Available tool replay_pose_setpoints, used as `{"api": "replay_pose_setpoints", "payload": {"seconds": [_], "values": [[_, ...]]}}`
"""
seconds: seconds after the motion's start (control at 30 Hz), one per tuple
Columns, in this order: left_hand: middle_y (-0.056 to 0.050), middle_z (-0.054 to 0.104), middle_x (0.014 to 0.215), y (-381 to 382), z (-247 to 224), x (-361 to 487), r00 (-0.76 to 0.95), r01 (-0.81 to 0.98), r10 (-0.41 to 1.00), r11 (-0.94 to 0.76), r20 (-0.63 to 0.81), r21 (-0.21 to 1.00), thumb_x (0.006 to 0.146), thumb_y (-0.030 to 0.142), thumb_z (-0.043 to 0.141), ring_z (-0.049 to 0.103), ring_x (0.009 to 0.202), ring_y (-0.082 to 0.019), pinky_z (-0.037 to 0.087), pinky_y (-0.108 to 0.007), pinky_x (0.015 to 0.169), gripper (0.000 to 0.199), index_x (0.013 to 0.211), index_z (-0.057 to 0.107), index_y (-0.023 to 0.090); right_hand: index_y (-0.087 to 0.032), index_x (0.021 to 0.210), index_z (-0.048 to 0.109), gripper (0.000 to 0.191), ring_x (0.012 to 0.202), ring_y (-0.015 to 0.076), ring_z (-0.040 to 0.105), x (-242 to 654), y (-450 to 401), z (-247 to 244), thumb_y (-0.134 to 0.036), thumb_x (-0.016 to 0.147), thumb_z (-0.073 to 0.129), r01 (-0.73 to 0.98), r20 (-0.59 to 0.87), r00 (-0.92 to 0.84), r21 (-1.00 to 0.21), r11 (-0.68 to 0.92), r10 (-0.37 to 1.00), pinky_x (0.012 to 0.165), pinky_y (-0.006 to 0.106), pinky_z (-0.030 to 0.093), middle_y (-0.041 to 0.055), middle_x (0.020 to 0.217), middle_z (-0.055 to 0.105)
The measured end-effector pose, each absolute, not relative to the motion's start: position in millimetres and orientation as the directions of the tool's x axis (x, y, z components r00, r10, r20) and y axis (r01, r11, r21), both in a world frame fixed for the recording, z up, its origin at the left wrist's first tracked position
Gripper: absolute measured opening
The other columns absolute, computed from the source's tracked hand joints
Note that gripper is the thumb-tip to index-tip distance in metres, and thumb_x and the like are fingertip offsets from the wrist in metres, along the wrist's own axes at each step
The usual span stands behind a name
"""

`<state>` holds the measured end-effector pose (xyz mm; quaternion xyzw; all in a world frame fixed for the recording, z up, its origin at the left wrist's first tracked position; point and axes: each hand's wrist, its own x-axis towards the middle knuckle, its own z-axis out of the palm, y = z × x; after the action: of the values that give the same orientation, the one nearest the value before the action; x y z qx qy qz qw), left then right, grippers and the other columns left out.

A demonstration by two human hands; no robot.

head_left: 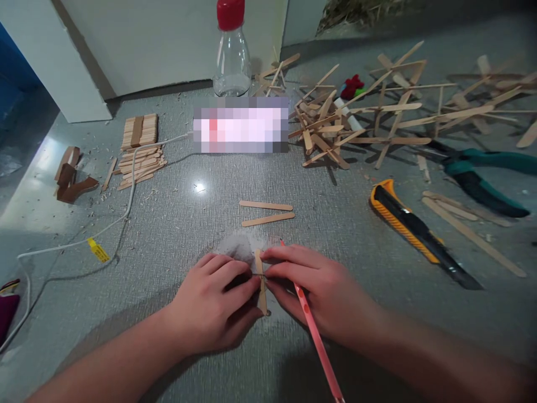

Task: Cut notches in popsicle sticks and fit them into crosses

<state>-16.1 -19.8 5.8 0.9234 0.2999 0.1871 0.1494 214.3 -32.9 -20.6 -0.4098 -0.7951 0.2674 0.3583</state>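
in the head view, the wooden stick (263,295) lies on the surface (184,218) between the two hands. its long axis runs near to far, the far end tilted slightly left. a thin dark strip (262,275) crosses it at about right angles, near mid-length. the left hand (213,296) is curled with fingertips at the stick's left side; whether it clamps anything cannot be told. the right hand (323,294) is closed on a pink pencil (315,333), which slants from far left to near right; its fingertips meet the stick's right side. beyond, two loose sticks (268,219) lie roughly left to right, converging rightward. right of these, a utility knife (406,226) points its blade toward the near right.
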Motion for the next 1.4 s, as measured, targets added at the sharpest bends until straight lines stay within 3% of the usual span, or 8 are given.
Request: {"api": "replay_pose_setpoints", "payload": {"seconds": [0.27, 0.37, 0.47, 0.7, 1.4], "values": [[-0.008, 0.074, 0.105, -20, 4, -19, 0.750, 0.505, 0.617, -0.766, 0.237, 0.397, 0.094, 0.035, 0.070, 0.066, 0.087, -0.024, 0.054, -0.041, 0.077, 0.025, 0.111, 0.071, 0.017, -0.024, 0.099, 0.069, 0.019, 0.097, 0.0157, 0.077, 220, -29, -11, -0.011, 0.100, 0.055, 0.397, 0.315, -0.335, -0.807, 0.437, 0.888, 0.087, 0.027, 0.063, 0.0052, 0.109, 0.077], [-0.008, 0.074, 0.105, -20, 4, -19, 0.755, 0.506, 0.613, -0.770, 0.231, 0.389, 0.095, 0.035, 0.069, 0.066, 0.089, -0.023, 0.053, -0.041, 0.078, 0.025, 0.112, 0.071, 0.017, -0.025, 0.099, 0.066, 0.021, 0.094, 0.0162, 0.073, 224, -29, -9, -0.016, 0.103, 0.048, 0.361, 0.272, -0.333, -0.848, 0.388, 0.903, 0.082, 0.029, 0.062, 0.0054, 0.110, 0.071], [-0.008, 0.074, 0.105, -21, 4, -18, 0.753, 0.519, 0.614, -0.775, 0.238, 0.361, 0.097, 0.036, 0.066, 0.066, 0.087, -0.022, 0.051, -0.040, 0.076, 0.025, 0.114, 0.071, 0.018, -0.025, 0.089, 0.063, 0.021, 0.082, 0.0162, 0.067, 225, -27, -8, -0.020, 0.103, 0.047, 0.342, 0.239, -0.306, -0.876, 0.341, 0.922, 0.073, 0.029, 0.059, 0.0037, 0.096, 0.065], [-0.007, 0.074, 0.105, -23, 4, -17, 0.750, 0.538, 0.625, -0.767, 0.216, 0.349, 0.097, 0.038, 0.067, 0.066, 0.088, -0.024, 0.049, -0.041, 0.076, 0.026, 0.113, 0.071, 0.018, -0.026, 0.083, 0.058, 0.017, 0.068, 0.0129, 0.069, 220, -26, -11, -0.012, 0.088, 0.065, 0.342, 0.191, -0.279, -0.896, 0.283, 0.941, 0.063, 0.024, 0.055, -0.0021, 0.084, 0.073], [-0.006, 0.073, 0.107, -26, 1, -18, 0.728, 0.544, 0.648, -0.745, 0.225, 0.386, 0.095, 0.037, 0.070, 0.063, 0.090, -0.024, 0.048, -0.040, 0.078, 0.026, 0.114, 0.071, 0.019, -0.025, 0.082, 0.053, 0.019, 0.068, 0.0093, 0.067, 221, -30, -17, -0.012, 0.091, 0.064, 0.419, 0.181, -0.322, -0.853, 0.311, 0.929, 0.063, 0.021, 0.050, -0.0051, 0.082, 0.073]]}}
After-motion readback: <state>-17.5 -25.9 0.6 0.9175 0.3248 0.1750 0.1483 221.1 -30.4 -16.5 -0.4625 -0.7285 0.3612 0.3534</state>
